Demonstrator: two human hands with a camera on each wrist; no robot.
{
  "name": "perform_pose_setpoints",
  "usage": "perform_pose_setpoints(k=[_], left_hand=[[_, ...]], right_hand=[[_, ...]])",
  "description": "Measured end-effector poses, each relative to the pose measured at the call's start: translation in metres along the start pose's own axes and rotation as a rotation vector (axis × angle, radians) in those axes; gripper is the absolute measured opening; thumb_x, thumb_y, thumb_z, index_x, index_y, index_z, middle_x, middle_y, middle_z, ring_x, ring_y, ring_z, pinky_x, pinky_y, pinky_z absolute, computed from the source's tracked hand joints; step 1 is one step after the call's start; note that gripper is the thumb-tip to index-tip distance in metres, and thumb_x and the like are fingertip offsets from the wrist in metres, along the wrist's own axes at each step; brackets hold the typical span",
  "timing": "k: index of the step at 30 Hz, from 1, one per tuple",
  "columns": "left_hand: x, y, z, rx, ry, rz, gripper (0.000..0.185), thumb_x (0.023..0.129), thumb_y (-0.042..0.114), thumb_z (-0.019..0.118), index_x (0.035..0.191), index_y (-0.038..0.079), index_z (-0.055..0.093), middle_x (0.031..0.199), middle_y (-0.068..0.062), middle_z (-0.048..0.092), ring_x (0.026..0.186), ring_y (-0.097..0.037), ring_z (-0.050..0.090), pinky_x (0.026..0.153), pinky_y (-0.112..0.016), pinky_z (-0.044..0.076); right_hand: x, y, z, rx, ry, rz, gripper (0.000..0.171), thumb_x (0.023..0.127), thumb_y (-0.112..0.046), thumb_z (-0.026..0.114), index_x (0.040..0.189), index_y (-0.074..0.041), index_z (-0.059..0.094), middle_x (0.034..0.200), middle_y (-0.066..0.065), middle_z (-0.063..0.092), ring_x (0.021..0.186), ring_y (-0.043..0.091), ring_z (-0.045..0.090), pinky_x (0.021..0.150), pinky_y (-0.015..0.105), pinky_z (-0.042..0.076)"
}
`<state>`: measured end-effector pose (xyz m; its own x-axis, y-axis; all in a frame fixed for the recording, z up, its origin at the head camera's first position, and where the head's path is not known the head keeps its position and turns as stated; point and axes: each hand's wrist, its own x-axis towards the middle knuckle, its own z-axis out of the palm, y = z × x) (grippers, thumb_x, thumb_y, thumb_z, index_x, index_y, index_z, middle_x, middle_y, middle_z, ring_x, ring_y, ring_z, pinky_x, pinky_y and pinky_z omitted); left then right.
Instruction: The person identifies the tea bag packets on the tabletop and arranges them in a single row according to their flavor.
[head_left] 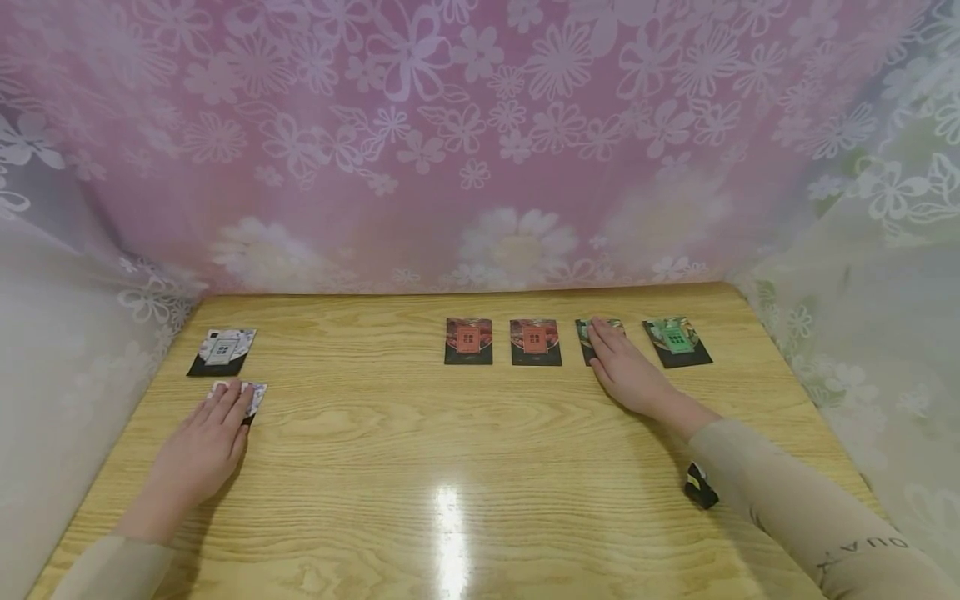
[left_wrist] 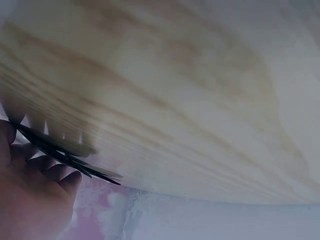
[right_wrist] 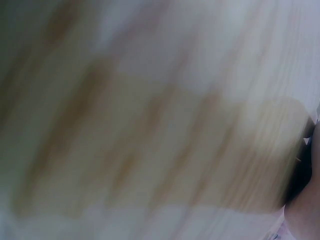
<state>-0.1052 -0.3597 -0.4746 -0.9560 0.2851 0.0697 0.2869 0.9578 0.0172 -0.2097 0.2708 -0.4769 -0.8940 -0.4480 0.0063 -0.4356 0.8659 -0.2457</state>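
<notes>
head view: i'm looking over a wooden table [head_left: 360, 500], and the step in hand seems to be sorting into matching groups, probably near its end; i judge the next move calls for a light squaring, then lifting both palms without dragging. from the table's middle, the right sleeve [head_left: 817, 517] reaches in from four o'clock, the left sleeve [head_left: 120, 567] from eight. well apart from each other, both hands lie palm down, fingers extended rather than clamped: the left hand [head_left: 204, 442] at nine, on a white packet [head_left: 258, 398], the right hand [head_left: 626, 367] at two, on a green packet [head_left: 582, 333]. just beyond the left one, toward ten, lies another white packet [head_left: 222, 350]; beside the right one, another green packet [head_left: 677, 340]. two red packets [head_left: 468, 340] sit at twelve and one. smallest, a black item [head_left: 701, 492] at three; i can't tell what it is.
</notes>
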Motion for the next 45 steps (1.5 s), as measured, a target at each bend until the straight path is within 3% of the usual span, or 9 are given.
perform_pose_setpoints(k=[6,15,27,45], left_hand=[[0.000,0.004,0.002,-0.001,0.011,0.028,0.059,0.107,0.012,0.056,0.157,-0.013,0.038,0.162,-0.039,0.037,0.150,-0.057,0.038,0.131,-0.059,0.026],[0.012,0.021,-0.002,-0.001,-0.049,0.035,0.061,0.109,0.015,0.054,0.159,-0.013,0.036,0.165,-0.036,0.034,0.153,-0.054,0.035,0.124,-0.065,0.035],[0.046,0.049,-0.006,0.018,-0.107,0.065,0.061,0.111,0.020,0.049,0.161,-0.011,0.033,0.169,-0.033,0.030,0.157,-0.050,0.030,0.129,-0.063,0.030],[0.100,0.097,-0.003,0.030,-0.125,0.101,0.061,0.113,0.024,0.046,0.162,-0.009,0.034,0.170,-0.028,0.032,0.160,-0.044,0.032,0.131,-0.057,0.031]], right_hand=[[-0.001,0.000,0.000,-0.002,-0.008,0.006,0.060,0.114,-0.015,0.042,0.162,0.015,0.024,0.173,0.033,0.018,0.162,0.049,0.019,0.133,0.063,0.019],[-0.001,0.002,0.002,-0.005,0.002,0.001,0.059,0.114,-0.014,0.043,0.161,0.016,0.025,0.172,0.034,0.020,0.161,0.049,0.020,0.132,0.064,0.019],[0.000,0.003,0.004,-0.005,0.025,-0.012,0.060,0.114,-0.015,0.044,0.161,0.016,0.026,0.172,0.034,0.021,0.161,0.050,0.021,0.132,0.064,0.021],[0.002,0.006,0.006,-0.011,0.003,0.000,0.061,0.115,-0.018,0.042,0.163,0.013,0.022,0.174,0.032,0.017,0.163,0.047,0.017,0.133,0.063,0.018]])
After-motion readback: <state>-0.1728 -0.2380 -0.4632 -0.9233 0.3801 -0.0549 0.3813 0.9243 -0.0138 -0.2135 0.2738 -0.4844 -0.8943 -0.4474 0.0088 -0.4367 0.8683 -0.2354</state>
